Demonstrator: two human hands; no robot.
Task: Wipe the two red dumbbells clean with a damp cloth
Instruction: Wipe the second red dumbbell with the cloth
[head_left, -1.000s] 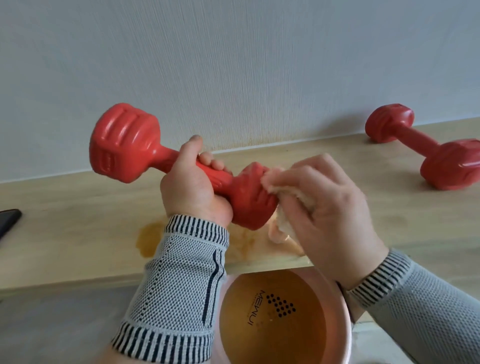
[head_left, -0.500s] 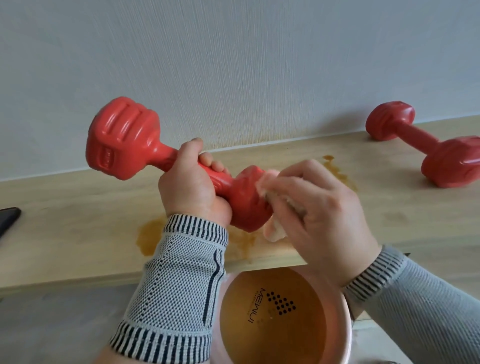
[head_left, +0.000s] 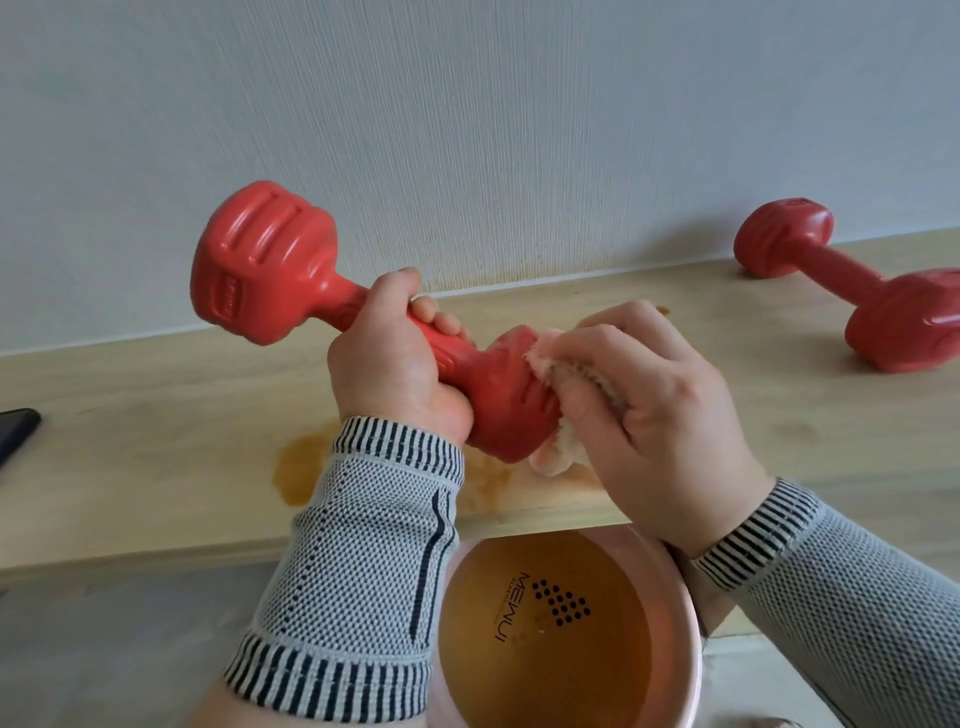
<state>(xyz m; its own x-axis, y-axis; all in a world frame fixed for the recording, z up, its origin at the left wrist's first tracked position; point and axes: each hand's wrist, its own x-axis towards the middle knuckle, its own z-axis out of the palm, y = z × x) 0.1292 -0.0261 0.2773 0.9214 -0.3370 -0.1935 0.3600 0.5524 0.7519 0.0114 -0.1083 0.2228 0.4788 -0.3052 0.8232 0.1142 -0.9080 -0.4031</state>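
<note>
Held aloft above a pale wooden ledge (head_left: 156, 415): one red dumbbell (head_left: 270, 270), tilted, far head raised to the left, near head low at centre; left hand (head_left: 400, 364) wrapped tight round the handle, fingers (head_left: 441, 322) curled over its top, thumb along the near side; right hand (head_left: 654, 415) closed on a pale damp cloth (head_left: 566, 374), pressed against the end face of the near head, cloth bunched between palm and red surface, a fold showing below the fingers; resting on the ledge well apart at right, near the wall: second red dumbbell (head_left: 852, 291), untouched; directly below the hands: pink bowl (head_left: 691, 649) of brownish water; brown wet patch (head_left: 301, 467) on the ledge.
</note>
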